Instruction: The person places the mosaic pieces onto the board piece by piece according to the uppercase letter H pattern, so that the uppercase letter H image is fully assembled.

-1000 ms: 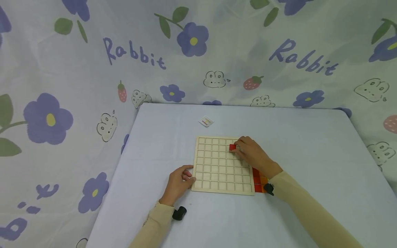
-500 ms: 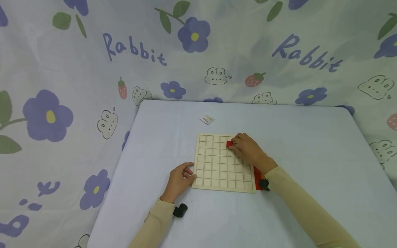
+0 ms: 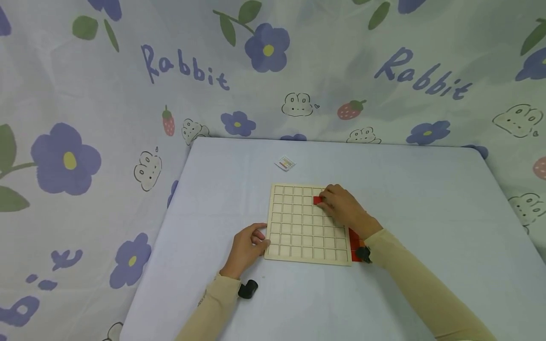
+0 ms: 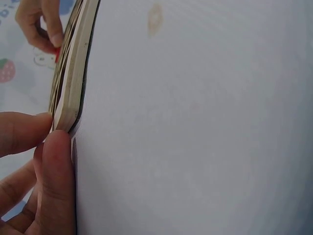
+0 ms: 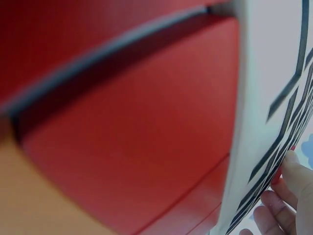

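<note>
A square wooden grid board [image 3: 300, 232] lies on the table, its visible cells bare wood. My right hand [image 3: 343, 206] pinches a small red square tile [image 3: 317, 200] at the board's upper right part. Whether the tile touches the cell floor I cannot tell. My left hand [image 3: 244, 248] holds the board's left edge, with thumb and index finger against it; the left wrist view shows these fingers [image 4: 56, 156] at the board's rim [image 4: 73, 93]. Red tiles [image 5: 146, 127] lie along the board's right side, beneath my right wrist and partly hidden by it.
A small printed card [image 3: 285, 163] lies behind the board. Orange pieces [image 3: 362, 243] sit beside the red tiles, mostly covered by the right forearm. A white cloth covers the table [image 3: 426, 203], and a patterned curtain [image 3: 324, 61] hangs behind it.
My right hand shifted the red tile slightly left, then a little back right and nearer. The left hand stayed at the board's edge. The head view tilted slightly.
</note>
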`<control>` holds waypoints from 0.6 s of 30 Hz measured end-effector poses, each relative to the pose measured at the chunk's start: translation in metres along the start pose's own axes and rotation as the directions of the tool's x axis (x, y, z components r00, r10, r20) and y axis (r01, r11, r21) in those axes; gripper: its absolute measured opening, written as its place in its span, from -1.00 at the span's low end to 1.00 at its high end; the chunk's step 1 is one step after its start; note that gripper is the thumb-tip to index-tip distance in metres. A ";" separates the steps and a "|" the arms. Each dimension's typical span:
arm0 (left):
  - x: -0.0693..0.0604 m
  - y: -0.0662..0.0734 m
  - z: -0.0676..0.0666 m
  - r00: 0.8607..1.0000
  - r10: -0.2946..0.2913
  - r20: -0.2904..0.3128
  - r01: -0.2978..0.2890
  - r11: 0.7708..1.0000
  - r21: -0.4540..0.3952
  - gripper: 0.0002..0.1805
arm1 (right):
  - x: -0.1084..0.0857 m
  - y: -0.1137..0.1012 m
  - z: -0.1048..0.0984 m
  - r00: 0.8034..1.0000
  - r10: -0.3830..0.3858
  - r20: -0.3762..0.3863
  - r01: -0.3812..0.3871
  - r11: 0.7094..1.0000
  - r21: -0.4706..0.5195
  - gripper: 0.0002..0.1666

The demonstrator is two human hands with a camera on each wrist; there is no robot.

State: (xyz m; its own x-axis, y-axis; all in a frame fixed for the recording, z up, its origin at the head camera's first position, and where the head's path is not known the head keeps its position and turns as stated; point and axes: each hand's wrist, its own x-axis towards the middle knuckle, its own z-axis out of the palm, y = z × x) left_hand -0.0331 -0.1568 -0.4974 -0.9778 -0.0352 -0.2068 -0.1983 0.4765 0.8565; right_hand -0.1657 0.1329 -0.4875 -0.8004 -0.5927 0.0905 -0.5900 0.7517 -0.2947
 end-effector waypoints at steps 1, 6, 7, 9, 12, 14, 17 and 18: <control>0.000 0.000 0.000 1.000 -0.001 0.001 0.001 1.000 -0.004 -0.51 | 0.000 0.000 0.000 1.000 0.000 -0.003 0.000 1.000 -0.003 -0.61; 0.000 0.000 0.000 1.000 -0.001 -0.001 0.001 1.000 -0.006 -0.51 | 0.000 -0.003 -0.001 1.000 0.006 -0.012 -0.006 1.000 0.003 -0.60; 0.000 0.000 0.000 1.000 -0.001 -0.002 0.001 1.000 -0.006 -0.51 | 0.000 -0.003 -0.002 1.000 0.012 -0.010 -0.012 1.000 0.008 -0.59; 0.000 0.000 0.000 1.000 -0.002 -0.004 0.002 1.000 -0.006 -0.51 | 0.001 -0.003 -0.002 0.999 0.032 -0.002 -0.032 0.999 0.032 -0.57; 0.000 -0.001 0.000 1.000 -0.003 -0.004 0.003 1.000 -0.009 -0.51 | 0.000 -0.003 -0.003 0.995 0.094 0.012 -0.095 0.991 0.099 -0.55; 0.000 -0.001 0.000 1.000 -0.003 -0.002 0.003 1.000 -0.012 -0.51 | -0.002 -0.001 -0.004 0.991 0.137 0.010 -0.137 0.979 0.154 -0.56; 0.000 -0.001 0.000 1.000 -0.002 0.001 0.002 1.000 -0.015 -0.51 | -0.008 0.002 -0.006 0.979 0.203 -0.003 -0.195 0.947 0.256 -0.60; 0.000 -0.001 0.000 1.000 -0.002 0.002 0.002 1.000 -0.016 -0.51 | -0.011 0.004 -0.006 0.974 0.225 -0.009 -0.213 0.934 0.287 -0.61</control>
State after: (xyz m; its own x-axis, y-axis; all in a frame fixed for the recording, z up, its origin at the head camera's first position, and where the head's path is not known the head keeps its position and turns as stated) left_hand -0.0327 -0.1569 -0.4986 -0.9772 -0.0348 -0.2095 -0.2016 0.4620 0.8636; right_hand -0.1605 0.1442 -0.4840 -0.9136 -0.4054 0.0304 -0.3497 0.7455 -0.5673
